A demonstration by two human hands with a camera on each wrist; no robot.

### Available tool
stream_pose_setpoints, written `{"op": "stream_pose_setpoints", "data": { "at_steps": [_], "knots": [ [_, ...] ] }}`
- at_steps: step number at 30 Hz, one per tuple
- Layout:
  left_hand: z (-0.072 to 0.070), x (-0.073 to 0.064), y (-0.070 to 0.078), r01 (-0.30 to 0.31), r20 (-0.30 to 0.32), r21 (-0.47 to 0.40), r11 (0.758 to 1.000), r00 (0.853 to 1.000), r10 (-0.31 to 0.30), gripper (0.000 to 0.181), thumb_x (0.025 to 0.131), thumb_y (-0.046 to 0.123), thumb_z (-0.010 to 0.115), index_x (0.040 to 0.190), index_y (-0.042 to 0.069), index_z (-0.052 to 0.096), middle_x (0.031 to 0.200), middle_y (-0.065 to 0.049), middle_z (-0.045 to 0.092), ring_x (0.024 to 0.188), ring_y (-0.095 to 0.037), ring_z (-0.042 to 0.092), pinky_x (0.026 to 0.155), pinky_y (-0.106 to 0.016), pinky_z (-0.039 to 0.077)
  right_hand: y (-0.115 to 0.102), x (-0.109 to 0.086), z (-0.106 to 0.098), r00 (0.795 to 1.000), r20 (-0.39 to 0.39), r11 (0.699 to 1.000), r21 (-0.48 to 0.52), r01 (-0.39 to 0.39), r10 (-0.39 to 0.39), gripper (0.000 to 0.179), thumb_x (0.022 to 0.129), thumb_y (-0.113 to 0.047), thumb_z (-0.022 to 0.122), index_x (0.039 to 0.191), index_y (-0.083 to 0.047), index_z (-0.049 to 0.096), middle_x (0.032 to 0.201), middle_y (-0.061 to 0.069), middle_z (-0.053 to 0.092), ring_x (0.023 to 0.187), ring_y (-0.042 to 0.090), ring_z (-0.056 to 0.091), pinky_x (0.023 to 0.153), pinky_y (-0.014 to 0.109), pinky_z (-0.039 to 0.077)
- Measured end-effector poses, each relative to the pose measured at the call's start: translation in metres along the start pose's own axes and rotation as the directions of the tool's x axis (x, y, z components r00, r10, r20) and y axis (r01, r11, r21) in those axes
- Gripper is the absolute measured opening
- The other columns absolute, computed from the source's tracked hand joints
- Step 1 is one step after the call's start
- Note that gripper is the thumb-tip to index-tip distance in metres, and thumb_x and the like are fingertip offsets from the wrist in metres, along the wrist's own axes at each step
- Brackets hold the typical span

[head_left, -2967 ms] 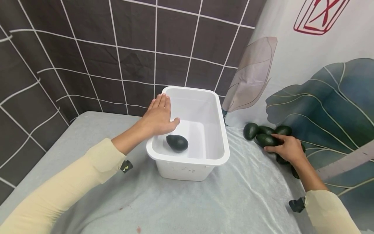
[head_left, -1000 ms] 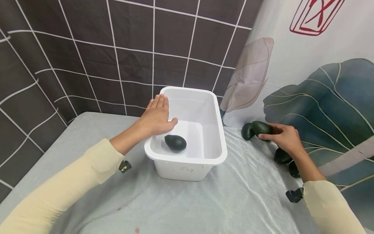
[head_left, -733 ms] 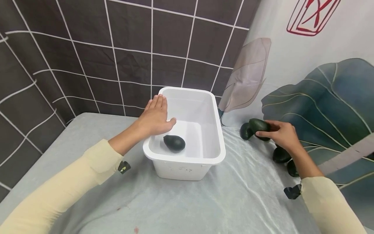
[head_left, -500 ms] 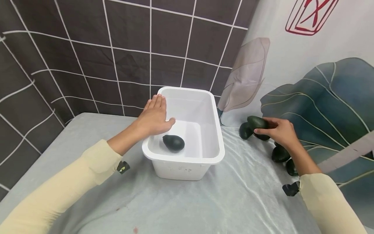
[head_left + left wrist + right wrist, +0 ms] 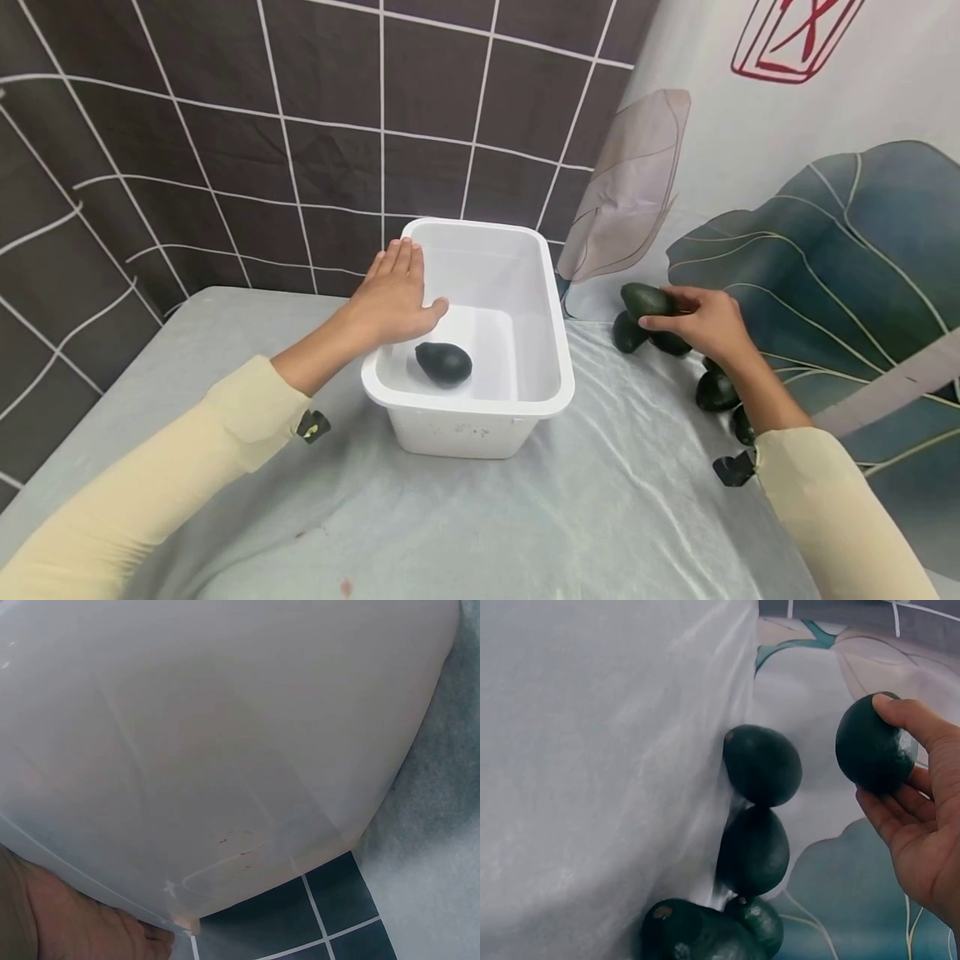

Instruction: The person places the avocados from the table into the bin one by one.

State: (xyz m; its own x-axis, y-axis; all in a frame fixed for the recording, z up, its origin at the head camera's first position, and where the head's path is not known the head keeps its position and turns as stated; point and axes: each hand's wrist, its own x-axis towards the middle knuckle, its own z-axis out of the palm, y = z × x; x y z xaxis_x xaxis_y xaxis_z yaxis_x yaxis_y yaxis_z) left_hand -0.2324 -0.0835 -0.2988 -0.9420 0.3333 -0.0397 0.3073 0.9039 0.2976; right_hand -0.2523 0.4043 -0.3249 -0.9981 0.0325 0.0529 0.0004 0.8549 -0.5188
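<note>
My right hand (image 5: 705, 323) pinches a dark green avocado (image 5: 647, 300) between thumb and fingers, raised above the other avocados at the right; the right wrist view shows this held avocado (image 5: 876, 744) apart from the row beside it. Below it lie more avocados, one (image 5: 628, 332) at the left end of the group. My left hand (image 5: 393, 296) rests with straight fingers on the left rim of a white plastic tub (image 5: 468, 408). Inside the tub a single avocado (image 5: 444, 363) lies near the front. In the left wrist view the tub's outer wall (image 5: 225, 750) hides most of that hand.
A pale grey cloth (image 5: 465, 533) covers the table. Behind the tub hangs a dark curtain with white grid lines (image 5: 442, 92). At the right, a white curtain with a blue-green leaf print (image 5: 832, 242) stands close behind the avocados.
My right hand has gripped one avocado from the pile and lifted it up and slightly left. The left hand stays on the tub's rim, and the avocado inside the tub lies as before.
</note>
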Motion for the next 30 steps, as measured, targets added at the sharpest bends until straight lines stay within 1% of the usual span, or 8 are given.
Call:
{"op": "stream_pose_setpoints", "data": {
  "at_steps": [3,9,15,19,23,26,30],
  "knots": [
    [0.000,0.000,0.000,0.002,0.003,0.000,1.000,1.000,-0.002,0.099,0.112,0.053,0.040,0.176,-0.012,0.001,0.187,-0.031,-0.007,0.178,-0.046,-0.008,0.146,-0.057,-0.002,-0.006,0.001,0.001,1.000,0.001,1.000,0.006,0.013,-0.013,0.096,0.092,-0.056,0.091,0.165,-0.005,0.057,0.155,0.033,0.066,0.139,0.050,0.066,0.110,0.067,0.054],
    [0.000,-0.001,0.000,0.001,0.005,0.000,1.000,1.000,-0.001,0.099,0.113,0.053,0.040,0.175,-0.012,0.001,0.187,-0.032,-0.007,0.178,-0.046,-0.008,0.146,-0.057,-0.002,-0.017,0.007,0.002,0.999,-0.006,0.999,-0.001,0.040,-0.040,0.094,0.091,-0.056,0.092,0.164,-0.006,0.059,0.150,0.033,0.069,0.136,0.049,0.068,0.109,0.067,0.055],
    [-0.001,0.000,0.000,-0.002,-0.001,-0.003,1.000,1.000,0.002,0.098,0.113,0.052,0.040,0.175,-0.013,0.001,0.187,-0.032,-0.008,0.178,-0.046,-0.008,0.146,-0.057,-0.003,-0.028,0.012,0.002,0.999,0.000,0.999,-0.009,0.049,-0.049,0.094,0.091,-0.056,0.092,0.164,-0.006,0.059,0.153,0.032,0.068,0.139,0.050,0.067,0.111,0.068,0.054],
    [-0.001,0.000,-0.001,0.005,-0.006,0.000,1.000,1.000,-0.005,0.097,0.113,0.051,0.040,0.175,-0.013,0.001,0.187,-0.032,-0.008,0.178,-0.046,-0.008,0.146,-0.057,-0.002,-0.038,0.015,0.005,0.998,-0.005,0.997,0.007,0.070,-0.070,0.091,0.090,-0.054,0.093,0.162,-0.006,0.062,0.153,0.030,0.069,0.140,0.048,0.068,0.111,0.065,0.056],
    [-0.001,0.001,-0.001,-0.002,-0.006,-0.004,1.000,1.000,0.002,0.097,0.112,0.050,0.040,0.175,-0.013,0.001,0.187,-0.032,-0.007,0.178,-0.046,-0.008,0.146,-0.057,-0.002,-0.044,0.016,0.009,0.995,-0.026,0.995,0.004,0.098,-0.098,0.088,0.090,-0.051,0.094,0.159,-0.005,0.064,0.148,0.029,0.072,0.135,0.047,0.072,0.106,0.061,0.058],
    [0.000,0.001,-0.001,-0.007,-0.004,-0.002,1.000,1.000,0.007,0.097,0.111,0.050,0.040,0.175,-0.013,0.001,0.187,-0.032,-0.007,0.178,-0.046,-0.008,0.146,-0.057,-0.003,-0.048,0.018,0.011,0.992,-0.038,0.993,-0.007,0.121,-0.122,0.086,0.090,-0.050,0.094,0.157,-0.005,0.066,0.144,0.029,0.075,0.131,0.046,0.074,0.102,0.056,0.058],
    [0.001,0.001,-0.001,-0.006,-0.004,0.007,1.000,1.000,0.006,0.098,0.111,0.050,0.040,0.175,-0.013,0.001,0.187,-0.032,-0.007,0.178,-0.047,-0.008,0.146,-0.057,-0.002,-0.054,0.021,0.013,0.989,-0.039,0.990,0.007,0.144,-0.144,0.083,0.090,-0.049,0.095,0.156,-0.006,0.068,0.143,0.027,0.076,0.130,0.045,0.076,0.099,0.048,0.057]
  ]
}}
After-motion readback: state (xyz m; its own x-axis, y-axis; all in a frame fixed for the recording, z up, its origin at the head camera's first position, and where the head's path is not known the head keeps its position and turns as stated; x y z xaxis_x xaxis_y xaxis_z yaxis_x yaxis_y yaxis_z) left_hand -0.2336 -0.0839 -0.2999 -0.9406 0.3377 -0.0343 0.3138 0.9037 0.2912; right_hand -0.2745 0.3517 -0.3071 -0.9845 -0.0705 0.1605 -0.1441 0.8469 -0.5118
